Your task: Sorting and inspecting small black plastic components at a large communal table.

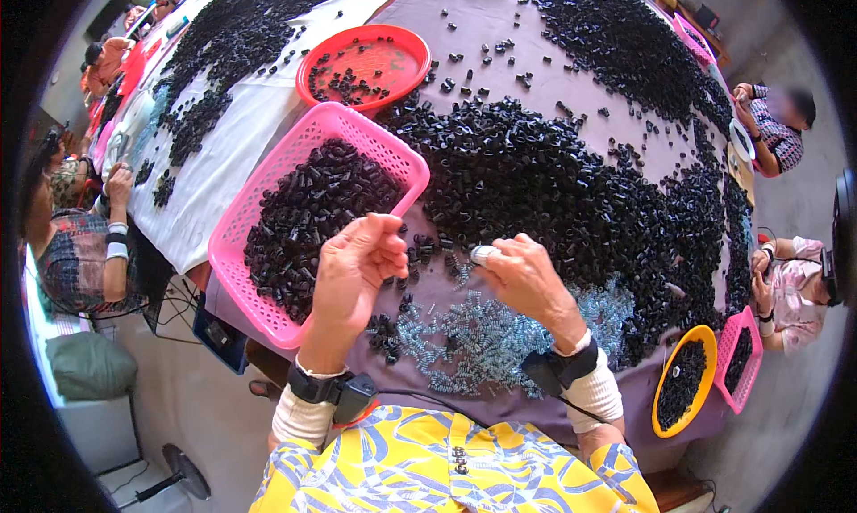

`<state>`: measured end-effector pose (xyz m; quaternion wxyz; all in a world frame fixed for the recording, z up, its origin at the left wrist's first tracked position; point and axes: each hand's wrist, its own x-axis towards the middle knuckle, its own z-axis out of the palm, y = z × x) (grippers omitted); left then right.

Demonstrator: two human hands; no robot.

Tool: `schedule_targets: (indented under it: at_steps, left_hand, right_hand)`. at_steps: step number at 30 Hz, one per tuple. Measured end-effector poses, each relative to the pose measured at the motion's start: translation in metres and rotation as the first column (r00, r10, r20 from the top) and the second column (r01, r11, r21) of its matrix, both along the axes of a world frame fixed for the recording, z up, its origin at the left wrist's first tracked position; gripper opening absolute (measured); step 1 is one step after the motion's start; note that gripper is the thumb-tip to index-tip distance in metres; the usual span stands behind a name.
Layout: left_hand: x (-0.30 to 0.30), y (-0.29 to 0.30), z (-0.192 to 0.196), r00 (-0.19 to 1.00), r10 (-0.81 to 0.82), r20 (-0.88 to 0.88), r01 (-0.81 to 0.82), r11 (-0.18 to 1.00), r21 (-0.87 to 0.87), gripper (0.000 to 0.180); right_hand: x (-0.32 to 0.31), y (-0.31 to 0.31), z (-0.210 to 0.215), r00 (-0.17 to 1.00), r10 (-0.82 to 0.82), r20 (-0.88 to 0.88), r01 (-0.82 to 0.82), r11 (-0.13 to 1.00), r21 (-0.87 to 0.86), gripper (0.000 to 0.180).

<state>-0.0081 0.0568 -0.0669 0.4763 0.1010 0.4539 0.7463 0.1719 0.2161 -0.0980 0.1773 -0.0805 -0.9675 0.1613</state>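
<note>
Left hand [361,265] and right hand [527,279] curled, contents I can't tell; small silvery coiled metal springs [478,345] near my wrists, touching glossy black plastic pieces [527,178]: a dragging cuff could mix them!

Single view: left fisheye on wearer's head, facing down and forward over table [555,41]. Left hand [355,261] and right hand [525,276] close, mid-frame; yellow shirt [402,464] at near edge; edges bend toward dark round rim.
</note>
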Motion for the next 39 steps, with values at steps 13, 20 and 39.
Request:
schedule_targets:
  at_steps: [13,20,39]
  left_hand:
    - [0.010,0.000,-0.013,0.992,-0.088,-0.091,0.077,0.991,-0.111,0.022]
    - [0.018,0.003,-0.018,0.949,-0.223,-0.221,0.177,0.961,-0.213,0.021]
    - [0.040,0.013,-0.019,0.908,-0.335,-0.250,0.301,0.939,-0.166,0.019]
  right_hand:
    - [0.002,0.009,-0.001,0.988,-0.152,0.034,0.152,0.988,0.000,0.005]
    - [0.057,0.016,0.015,0.952,-0.182,0.246,0.181,0.983,0.027,0.004]
    - [0.049,-0.003,0.009,0.965,-0.224,0.135,0.233,0.971,-0.049,0.015]
